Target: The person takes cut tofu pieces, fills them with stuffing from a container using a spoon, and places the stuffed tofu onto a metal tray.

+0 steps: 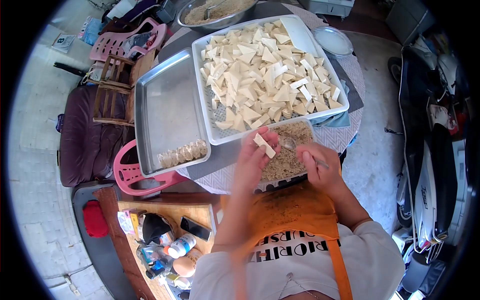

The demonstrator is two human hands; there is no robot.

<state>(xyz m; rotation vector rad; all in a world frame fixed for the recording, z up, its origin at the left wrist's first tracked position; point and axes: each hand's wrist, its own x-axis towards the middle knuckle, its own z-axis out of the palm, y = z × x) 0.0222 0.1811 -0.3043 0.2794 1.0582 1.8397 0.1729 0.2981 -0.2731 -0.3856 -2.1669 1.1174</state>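
My left hand [252, 159] is closed around a pale tofu piece [265, 146], held above the near edge of a container of brown crumbly filling [282, 167]. In my right hand [320, 167] is a metal spoon [289, 143], its bowl down at the filling. Beyond both hands, a white perforated basket [218, 134] carries a heap of tofu triangles [265, 70]. To the left lies a metal tray [170, 100], with a row of stuffed tofu pieces [182, 153] along its near edge.
At the back stands a metal bowl [182, 20] of brown crumbs. A round clear lid [333, 41] lies at the table's right. Pink chairs [127, 172] and a wooden side table [200, 212] with bottles and a phone [196, 228] are left. A scooter [427, 200] stands right.
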